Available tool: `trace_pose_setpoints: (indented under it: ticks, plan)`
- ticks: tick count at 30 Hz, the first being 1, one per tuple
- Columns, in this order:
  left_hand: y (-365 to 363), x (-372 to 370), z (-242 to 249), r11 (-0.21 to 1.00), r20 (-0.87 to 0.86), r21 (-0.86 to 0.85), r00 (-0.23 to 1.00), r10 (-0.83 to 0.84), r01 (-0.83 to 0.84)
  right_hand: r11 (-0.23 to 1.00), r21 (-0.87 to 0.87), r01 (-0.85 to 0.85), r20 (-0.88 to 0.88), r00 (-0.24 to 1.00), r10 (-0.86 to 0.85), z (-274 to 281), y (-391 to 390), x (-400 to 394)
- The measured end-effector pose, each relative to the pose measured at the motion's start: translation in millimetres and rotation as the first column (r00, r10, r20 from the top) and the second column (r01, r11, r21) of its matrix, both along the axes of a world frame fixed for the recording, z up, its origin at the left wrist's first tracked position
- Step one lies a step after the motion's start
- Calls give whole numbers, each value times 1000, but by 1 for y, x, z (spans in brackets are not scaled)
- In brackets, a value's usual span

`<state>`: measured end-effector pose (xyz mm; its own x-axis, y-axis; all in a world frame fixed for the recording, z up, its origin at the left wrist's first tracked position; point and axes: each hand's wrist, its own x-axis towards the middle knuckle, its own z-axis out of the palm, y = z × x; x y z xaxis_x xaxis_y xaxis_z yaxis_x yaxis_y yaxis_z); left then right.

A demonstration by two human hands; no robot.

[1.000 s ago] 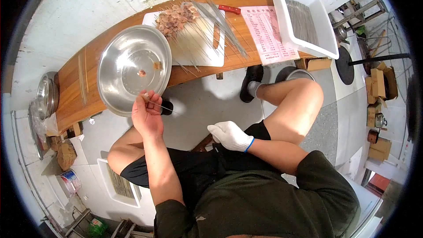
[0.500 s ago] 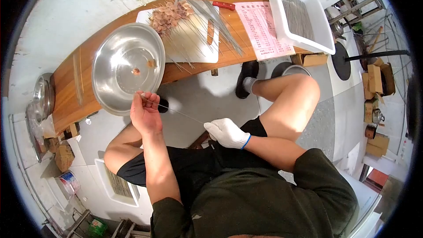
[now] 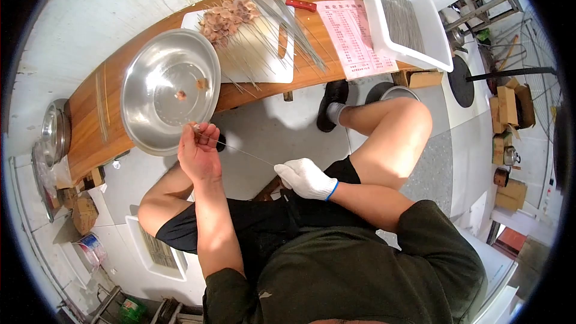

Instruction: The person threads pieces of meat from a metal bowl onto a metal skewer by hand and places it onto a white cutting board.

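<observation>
My bare left hand [image 3: 201,150] is closed in a pinch at the near rim of the steel bowl [image 3: 139,108], around the far end of a thin metal skewer [image 3: 245,152]. A small piece of meat [image 3: 196,126] shows at its fingertips, mostly hidden. My right hand [image 3: 306,179], in a white knit glove, grips the skewer's other end above my lap. Inside the bowl lie two small meat bits [image 3: 180,95]. Behind it, a white cutting board [image 3: 277,72] carries a heap of meat pieces [image 3: 231,19] on skewers, handles pointing toward me.
Loose metal skewers [image 3: 303,39] and a red-handled knife [image 3: 301,5] lie on the wooden table [image 3: 90,150]. To the right are a pink printed sheet [image 3: 354,42] and a white bin [image 3: 441,54] of skewers. Another white bin [image 3: 180,267] stands on the floor at left.
The whole view has shifted slightly left. Both hands keep nearly the same pose, with the skewer still stretched between them.
</observation>
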<state>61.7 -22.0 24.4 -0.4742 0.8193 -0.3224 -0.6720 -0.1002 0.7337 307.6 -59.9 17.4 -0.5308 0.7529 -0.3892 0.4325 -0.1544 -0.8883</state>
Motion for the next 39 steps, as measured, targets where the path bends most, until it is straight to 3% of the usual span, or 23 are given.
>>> trace_pose_setpoints:
  ticks: [13, 39]
  plan:
    - [0, 13, -7, 995, -10, 25, 995, -100, 100, 994, -68, 81, -49, 995, -85, -2, -1, -1]
    - [-1, 41, -19, 983, -57, -96, 986, -160, 154, 977, -176, 121, -50, 990, -131, 4, 13, -10]
